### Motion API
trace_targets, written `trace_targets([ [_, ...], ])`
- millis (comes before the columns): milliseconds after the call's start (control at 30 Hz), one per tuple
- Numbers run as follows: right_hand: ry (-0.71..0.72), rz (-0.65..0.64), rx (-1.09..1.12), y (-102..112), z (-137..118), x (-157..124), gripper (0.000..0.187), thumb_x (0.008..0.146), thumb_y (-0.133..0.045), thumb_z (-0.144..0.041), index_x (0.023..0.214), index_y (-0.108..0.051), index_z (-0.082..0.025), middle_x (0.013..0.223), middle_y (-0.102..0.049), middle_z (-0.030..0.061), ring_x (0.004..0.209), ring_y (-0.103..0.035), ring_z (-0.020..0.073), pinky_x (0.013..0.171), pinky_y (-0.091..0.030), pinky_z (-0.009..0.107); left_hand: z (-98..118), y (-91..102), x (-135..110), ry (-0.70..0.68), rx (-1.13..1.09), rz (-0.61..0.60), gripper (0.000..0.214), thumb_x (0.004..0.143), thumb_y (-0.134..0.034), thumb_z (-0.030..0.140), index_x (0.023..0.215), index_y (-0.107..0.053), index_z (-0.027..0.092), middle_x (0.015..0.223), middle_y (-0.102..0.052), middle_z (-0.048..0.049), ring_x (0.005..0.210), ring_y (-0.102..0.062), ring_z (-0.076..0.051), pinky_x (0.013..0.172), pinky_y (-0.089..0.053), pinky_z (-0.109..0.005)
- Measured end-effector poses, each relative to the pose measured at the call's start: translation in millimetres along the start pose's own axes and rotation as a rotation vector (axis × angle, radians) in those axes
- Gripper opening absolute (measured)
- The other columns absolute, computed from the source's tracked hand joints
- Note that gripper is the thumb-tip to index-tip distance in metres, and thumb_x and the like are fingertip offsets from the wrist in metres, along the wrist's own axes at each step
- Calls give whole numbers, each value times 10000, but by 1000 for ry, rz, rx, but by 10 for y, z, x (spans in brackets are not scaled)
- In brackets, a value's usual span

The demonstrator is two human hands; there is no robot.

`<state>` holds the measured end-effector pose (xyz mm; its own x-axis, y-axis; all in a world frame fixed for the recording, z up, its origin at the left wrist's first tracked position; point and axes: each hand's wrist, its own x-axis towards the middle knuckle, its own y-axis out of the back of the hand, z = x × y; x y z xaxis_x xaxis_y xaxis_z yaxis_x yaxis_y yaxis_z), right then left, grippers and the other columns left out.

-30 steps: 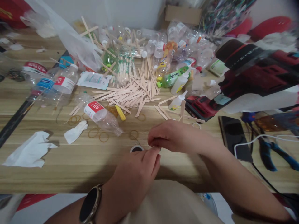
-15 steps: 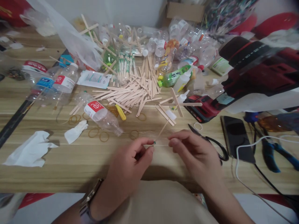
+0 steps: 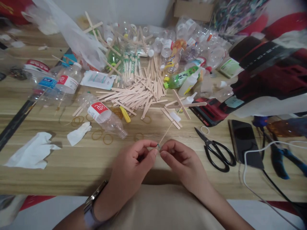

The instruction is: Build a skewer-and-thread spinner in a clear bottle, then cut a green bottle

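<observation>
With the scissors (image 3: 209, 142) as landmark, we record the left hand (image 3: 134, 164) well to their left, its grip pinched on the near end of a thin stick (image 3: 166, 133). The right hand (image 3: 188, 164), between it and the scissors, has a narrow grip at that end; we are unable to confirm what it holds. The stick points toward crossed wooden sticks (image 3: 181, 105), beyond and left of the scissors. We note a phone (image 3: 246, 140) just right of them, a drill (image 3: 266, 72) beyond, and heaped loose sticks (image 3: 134, 97) to their far left.
</observation>
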<state>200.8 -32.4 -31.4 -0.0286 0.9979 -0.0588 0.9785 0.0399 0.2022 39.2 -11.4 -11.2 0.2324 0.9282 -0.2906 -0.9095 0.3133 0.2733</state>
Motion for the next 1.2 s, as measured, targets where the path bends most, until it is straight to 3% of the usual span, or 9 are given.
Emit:
trace_targets([
  [100,264,89,-276,26,-34,-23,122,873,-561,-152,771,-589,-212,664,-562,-24,586,-531,121,533,-440,234,0,0,-1,-21,20,16,197,836,-565,313,938,-694,205,541,-586,53,469,-516,-101,422,-368,-191],
  [233,541,82,-539,87,-71,-20,135,908,-533,-101,895,-598,-219,796,-646,26,696,-618,148,595,-503,257,-8,-10,4,-71,66,8,186,853,-562,298,946,-698,210,550,-623,52,472,-547,-104,416,-363,-192],
  [400,768,80,-850,200,-72,52,143,941,-510,-94,951,-629,-173,827,-707,68,718,-628,183,656,-515,318,-18,-8,-1,-154,172,0,188,876,-558,276,958,-716,216,589,-669,50,509,-584,-104,469,-415,-191],
  [500,850,52,-904,261,-89,109,160,954,-500,-108,986,-643,-171,904,-734,80,845,-652,214,728,-502,352,-21,-11,-15,-198,234,-8,197,883,-554,252,974,-726,217,612,-685,47,525,-591,-103,498,-425,-197],
  [600,868,-26,-916,298,-144,162,211,967,-456,-107,990,-649,-189,941,-746,62,937,-657,213,784,-474,358,-27,-19,-35,-226,277,-32,215,894,-544,234,1004,-728,225,634,-699,47,535,-596,-104,519,-420,-209],
  [800,776,-205,-896,323,-239,229,266,947,-418,-64,863,-651,-160,817,-699,69,788,-625,209,682,-463,338,-51,-20,-74,-285,379,-43,220,910,-520,213,989,-725,235,770,-758,19,634,-658,-134,595,-450,-250],
  [1200,563,-434,-905,350,-348,318,242,905,-435,-6,831,-621,-142,779,-614,52,759,-556,207,652,-429,321,-58,-60,-115,-571,677,50,221,939,-463,149,879,-673,183,687,-729,-14,582,-663,-161,542,-421,-264],
])
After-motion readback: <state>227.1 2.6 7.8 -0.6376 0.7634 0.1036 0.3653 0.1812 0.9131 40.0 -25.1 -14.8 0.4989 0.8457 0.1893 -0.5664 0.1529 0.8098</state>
